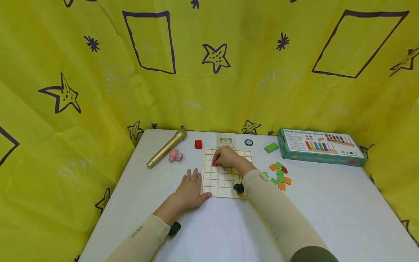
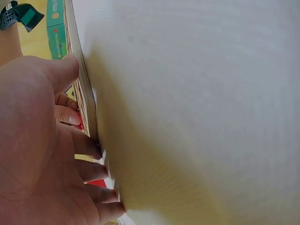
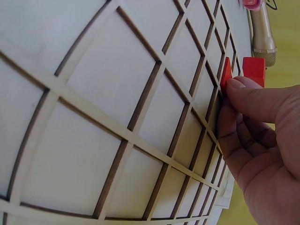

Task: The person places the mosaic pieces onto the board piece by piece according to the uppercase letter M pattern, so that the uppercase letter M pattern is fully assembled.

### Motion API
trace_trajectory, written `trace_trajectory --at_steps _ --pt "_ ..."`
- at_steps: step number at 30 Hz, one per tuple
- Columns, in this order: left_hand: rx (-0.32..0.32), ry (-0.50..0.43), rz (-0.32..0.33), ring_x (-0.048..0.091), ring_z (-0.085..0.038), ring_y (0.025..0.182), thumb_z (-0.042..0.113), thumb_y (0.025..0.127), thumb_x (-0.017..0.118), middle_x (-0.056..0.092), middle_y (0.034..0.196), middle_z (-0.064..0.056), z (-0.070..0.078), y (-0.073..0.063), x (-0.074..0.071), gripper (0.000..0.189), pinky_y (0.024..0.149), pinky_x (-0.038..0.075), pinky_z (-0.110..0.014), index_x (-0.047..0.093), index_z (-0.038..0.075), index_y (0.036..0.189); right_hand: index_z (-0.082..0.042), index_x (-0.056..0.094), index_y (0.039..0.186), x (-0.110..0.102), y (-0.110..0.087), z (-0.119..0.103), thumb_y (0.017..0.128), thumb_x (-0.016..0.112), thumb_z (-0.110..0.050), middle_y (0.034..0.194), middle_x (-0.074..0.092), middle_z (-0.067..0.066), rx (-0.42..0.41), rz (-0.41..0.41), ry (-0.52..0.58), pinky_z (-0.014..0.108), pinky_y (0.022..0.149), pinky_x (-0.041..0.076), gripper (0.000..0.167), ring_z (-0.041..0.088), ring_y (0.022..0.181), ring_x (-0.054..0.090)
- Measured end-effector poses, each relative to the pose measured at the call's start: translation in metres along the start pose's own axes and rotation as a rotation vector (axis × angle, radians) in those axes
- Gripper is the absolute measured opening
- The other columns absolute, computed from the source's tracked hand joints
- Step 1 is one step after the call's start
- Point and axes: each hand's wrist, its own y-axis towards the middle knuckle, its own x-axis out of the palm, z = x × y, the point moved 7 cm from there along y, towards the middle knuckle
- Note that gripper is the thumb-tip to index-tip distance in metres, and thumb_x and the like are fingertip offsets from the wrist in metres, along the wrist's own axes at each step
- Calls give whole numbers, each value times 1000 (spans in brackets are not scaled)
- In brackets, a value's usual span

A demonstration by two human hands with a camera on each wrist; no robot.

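Left hand (image 1: 190, 190) flat, fingers straight, thumb at near corner of wooden grid board (image 1: 214, 183), apparently steadying it. Red piece (image 1: 214, 163) over grid, pinched in right hand (image 1: 228, 157); whether seated in cell, cannot tell. Sleeve (image 1: 270, 198) behind reads "Let's Slim". Right of right hand, green tiles (image 1: 280, 178); farther, "Ring Challenge Game" box (image 1: 322, 157).

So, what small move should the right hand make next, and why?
I'd probably settle the red piece into the grid of the wooden board: the fingers of the right hand pinch it there, and the left hand rests at the board's edge.
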Motion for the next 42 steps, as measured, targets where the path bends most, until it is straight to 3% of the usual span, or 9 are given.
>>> trace_trajectory --at_steps 11,19,32,42 --pt "-9 -9 -9 13 -49 148 63 98 48 19 162 -28 -2 2 2 94 118 21 -57 28 -10 153 -9 76 94 2 -4 6 93 72 -7 90 70 -1 -1 10 69 30 78 50 4 16 83 58" --pt "-6 -17 -8 14 -49 148 64 98 48 19 162 -27 1 1 3 94 118 21 -56 29 -10 153 -11 75 99 -9 -17 18 94 72 -13 95 70 -1 -4 44 115 35 83 50 6 17 88 59" --pt "-20 -28 -4 13 -49 149 62 97 50 19 162 -27 1 -1 -2 94 119 19 -55 29 -10 153 -11 74 98 -48 -53 52 94 72 -13 95 70 0 28 18 32 35 78 50 5 19 86 58" --pt "-22 -32 -3 13 -49 149 62 98 50 19 162 -28 -1 -3 -2 93 119 19 -55 29 -11 153 -10 74 99 -59 -89 91 95 71 -13 94 68 2 112 4 50 34 75 50 6 21 85 57"
